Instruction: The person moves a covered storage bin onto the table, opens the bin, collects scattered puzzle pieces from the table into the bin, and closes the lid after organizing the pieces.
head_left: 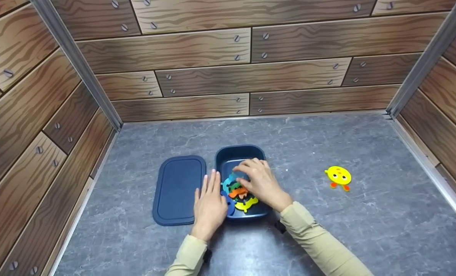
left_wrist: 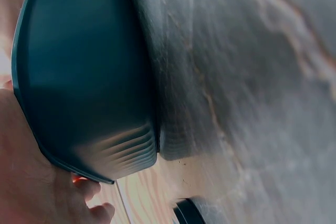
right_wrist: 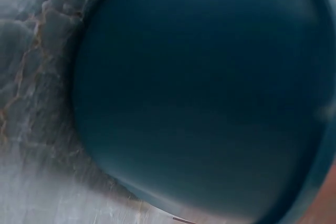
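A deep navy box (head_left: 240,150) stands on the grey surface with several colourful flat animal-shaped pieces inside: orange (head_left: 237,193), yellow (head_left: 246,204), light blue (head_left: 226,185) and dark blue (head_left: 230,205) among them. My left hand (head_left: 210,209) lies along the box's left rim, fingers straight and pointing forward. Over the box's right side reaches my right hand (head_left: 262,182); its fingers and thumb curve above the pieces with a gap between them, and I see nothing gripped. The left wrist view shows the box's outer wall (left_wrist: 84,66); the right wrist view is mostly filled by box wall (right_wrist: 199,93).
Left of the box, a navy lid (head_left: 179,191) lies flat. Farther right, a yellow chick-like piece (head_left: 339,175) with orange feet lies on the grey tabletop (head_left: 308,142). Wood-patterned panels (head_left: 197,50) enclose the back and both sides.
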`<state>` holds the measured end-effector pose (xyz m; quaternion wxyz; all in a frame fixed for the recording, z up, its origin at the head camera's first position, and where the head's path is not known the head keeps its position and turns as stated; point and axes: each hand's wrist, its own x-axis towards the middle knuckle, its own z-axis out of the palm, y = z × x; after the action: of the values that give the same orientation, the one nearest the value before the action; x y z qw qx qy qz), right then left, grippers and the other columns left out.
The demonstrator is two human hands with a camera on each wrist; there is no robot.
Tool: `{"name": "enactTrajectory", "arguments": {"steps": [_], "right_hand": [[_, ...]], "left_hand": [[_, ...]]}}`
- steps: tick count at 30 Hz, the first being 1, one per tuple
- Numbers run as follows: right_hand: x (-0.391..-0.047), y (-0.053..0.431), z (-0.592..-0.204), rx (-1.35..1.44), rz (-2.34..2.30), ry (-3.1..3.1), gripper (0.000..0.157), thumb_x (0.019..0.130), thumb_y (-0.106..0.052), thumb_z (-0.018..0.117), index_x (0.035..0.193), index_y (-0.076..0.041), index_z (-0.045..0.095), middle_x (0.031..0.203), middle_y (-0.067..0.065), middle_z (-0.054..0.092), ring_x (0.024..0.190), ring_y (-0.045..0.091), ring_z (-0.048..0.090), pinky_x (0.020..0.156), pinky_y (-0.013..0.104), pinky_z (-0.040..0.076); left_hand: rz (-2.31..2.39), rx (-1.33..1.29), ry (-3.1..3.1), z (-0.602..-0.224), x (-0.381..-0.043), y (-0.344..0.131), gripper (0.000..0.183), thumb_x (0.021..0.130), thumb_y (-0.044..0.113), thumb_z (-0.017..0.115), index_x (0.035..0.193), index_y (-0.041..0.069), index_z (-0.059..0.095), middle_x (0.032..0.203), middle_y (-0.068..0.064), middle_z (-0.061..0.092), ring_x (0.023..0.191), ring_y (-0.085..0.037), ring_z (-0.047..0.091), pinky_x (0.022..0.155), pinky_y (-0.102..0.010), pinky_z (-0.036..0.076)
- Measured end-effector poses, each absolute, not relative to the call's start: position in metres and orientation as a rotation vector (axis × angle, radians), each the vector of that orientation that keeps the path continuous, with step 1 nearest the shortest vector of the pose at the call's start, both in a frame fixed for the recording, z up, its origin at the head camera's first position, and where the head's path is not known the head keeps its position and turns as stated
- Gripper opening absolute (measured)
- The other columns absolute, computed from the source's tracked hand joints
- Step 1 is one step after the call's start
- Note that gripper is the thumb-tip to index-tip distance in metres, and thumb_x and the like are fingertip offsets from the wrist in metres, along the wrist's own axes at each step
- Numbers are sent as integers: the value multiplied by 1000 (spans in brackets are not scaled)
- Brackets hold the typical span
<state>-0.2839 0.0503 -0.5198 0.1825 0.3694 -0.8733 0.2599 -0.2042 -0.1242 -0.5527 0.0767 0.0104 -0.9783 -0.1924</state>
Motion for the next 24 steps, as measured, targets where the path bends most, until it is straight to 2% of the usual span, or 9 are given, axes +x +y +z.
{"name": "enactTrajectory", "arguments": {"steps": [4,11,17,24], "right_hand": [[-280,52,-519,1024,782,-2461,27,84,-18,80,110,-13,74,112,1,65,101,24,56,88,46,42],[-269,58,-520,954,858,-2427,23,89,-20,74,112,-15,74,115,1,65,99,22,55,81,41,41],[-259,67,-522,887,922,-2436,23,91,-18,71,114,-13,74,117,5,65,101,24,55,81,43,41],[-248,70,-528,827,1054,-2404,23,93,-16,70,115,-12,73,121,7,64,106,26,56,88,46,42]], "left_hand": [[-566,31,-2935,-553,-205,-124,65,99,20,52,158,15,25,163,2,16,148,-26,16,114,-58,19],[-563,31,-2938,-552,-204,-124,65,98,20,52,157,14,26,163,2,16,149,-25,15,114,-58,20],[-566,35,-2951,-552,-204,-124,66,98,21,52,158,15,25,163,3,15,149,-24,14,114,-58,19],[-574,43,-2959,-553,-204,-124,67,98,22,53,158,16,23,163,3,14,149,-24,13,114,-57,19]]}}
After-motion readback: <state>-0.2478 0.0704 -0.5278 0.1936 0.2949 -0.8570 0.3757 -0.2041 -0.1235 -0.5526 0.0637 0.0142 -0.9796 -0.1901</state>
